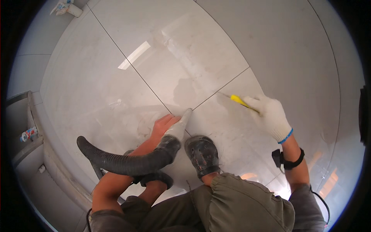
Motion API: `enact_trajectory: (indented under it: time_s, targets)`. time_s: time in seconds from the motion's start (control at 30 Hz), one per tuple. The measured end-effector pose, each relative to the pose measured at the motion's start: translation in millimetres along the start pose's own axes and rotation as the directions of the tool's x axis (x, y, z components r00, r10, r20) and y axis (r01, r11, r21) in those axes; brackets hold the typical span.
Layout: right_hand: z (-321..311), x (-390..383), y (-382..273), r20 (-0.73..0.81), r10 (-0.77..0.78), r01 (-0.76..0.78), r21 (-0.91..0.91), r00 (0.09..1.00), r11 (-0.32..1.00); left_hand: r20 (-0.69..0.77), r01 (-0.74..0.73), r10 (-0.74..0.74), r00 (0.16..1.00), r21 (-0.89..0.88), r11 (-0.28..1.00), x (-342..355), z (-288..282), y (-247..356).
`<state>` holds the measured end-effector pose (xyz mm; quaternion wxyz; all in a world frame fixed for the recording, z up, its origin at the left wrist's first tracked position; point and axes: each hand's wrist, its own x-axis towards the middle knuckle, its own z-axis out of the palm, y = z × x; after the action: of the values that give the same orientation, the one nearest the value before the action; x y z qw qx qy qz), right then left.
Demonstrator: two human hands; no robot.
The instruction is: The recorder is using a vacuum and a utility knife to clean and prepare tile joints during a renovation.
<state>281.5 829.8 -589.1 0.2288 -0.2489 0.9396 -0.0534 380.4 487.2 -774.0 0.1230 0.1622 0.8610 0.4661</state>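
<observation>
My left hand [164,125], bare, is closed on the pale tapered nozzle [181,125] of a black ribbed vacuum hose [131,164]. Its tip is at the crossing of the tile joints, and the hose partly hides my forearm. My right hand [268,116], in a white knit glove with a blue cuff, grips a yellow-handled tool [240,101] with a thin shaft. That shaft points left toward the joint [220,89] running up and right from the nozzle. The shaft's tip is too fine to tell whether it touches the joint.
Large glossy floor tiles [92,89] lie around me, smudged with pale dust. A grey wall [293,46] rises on the right. My dark clog [202,154] stands just below the joint crossing. On the left, a framed recess [33,116] holds a small bottle [29,134]. A white pipe [73,9] stands far left.
</observation>
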Motion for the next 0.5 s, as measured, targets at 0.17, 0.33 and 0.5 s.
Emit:
enact_trajectory:
  time_s: [0.17,0.33,0.5]
  targets:
    - [19,-43,3,-0.192,0.364,-0.315,0.246,0.911,0.917,-0.046,0.038,-0.053,0.998,-0.277,0.96,59,47,-3]
    - [42,-63,6,-0.299,0.471,-0.33,0.416,0.83,0.847,-0.337,-0.373,0.473,0.814,0.321,0.871,169,103,-2]
    - [50,-75,9,-0.293,0.524,-0.367,0.451,0.8,0.813,-0.073,-0.355,0.369,0.926,0.157,0.921,167,89,-3]
